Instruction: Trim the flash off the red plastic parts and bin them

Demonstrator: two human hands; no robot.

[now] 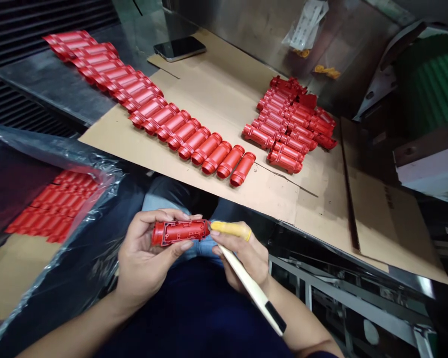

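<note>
Low over my lap, my left hand (145, 253) grips a red plastic housing (182, 231) between fingers and thumb. The part lies sideways, its open side with a dark outlined edge and small cut-outs facing me. In my right hand (246, 253) is a slim cream-handled knife (242, 278) with a black butt end, slanting down to the right. Its small dark tip is at the right end of the housing; whether it touches cannot be made out. A yellow finger cot (231, 229) covers my right index finger.
On the cardboard-covered table (283, 199) lies a long row of red housings (182, 129), with a heap of similar parts (287, 114) farther right. A phone (179, 48) lies behind. At left stands a plastic-lined box (108, 184) of red parts; a raised cardboard flap (392, 219) is at right.
</note>
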